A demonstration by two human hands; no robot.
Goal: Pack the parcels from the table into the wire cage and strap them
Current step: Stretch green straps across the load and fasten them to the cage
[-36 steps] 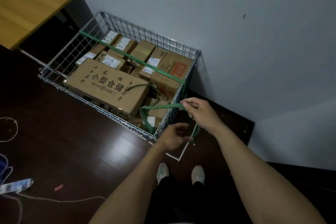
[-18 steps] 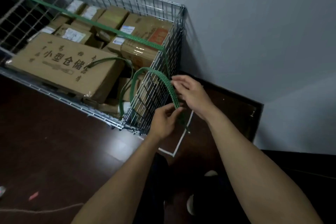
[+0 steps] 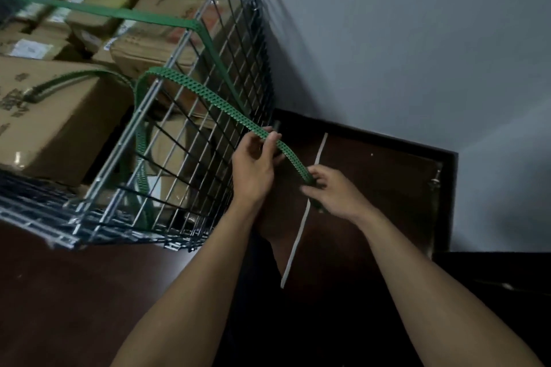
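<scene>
Green strap [image 3: 208, 99] loops out of cage [image 3: 121, 143], over its rim, to hands beside its wall. Left hand [image 3: 253, 167] pinches mid-run; right hand [image 3: 331, 191] pinches lower end. Probably light, springy, slick: grip flat faces.

Print on the cardboard box [image 3: 59, 116] is blurred; nothing legible.

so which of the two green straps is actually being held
The holed strap looping over the cage side wall: the left hand and right hand both pinch it. The smooth strap lies taut across the boxes, untouched.
</scene>
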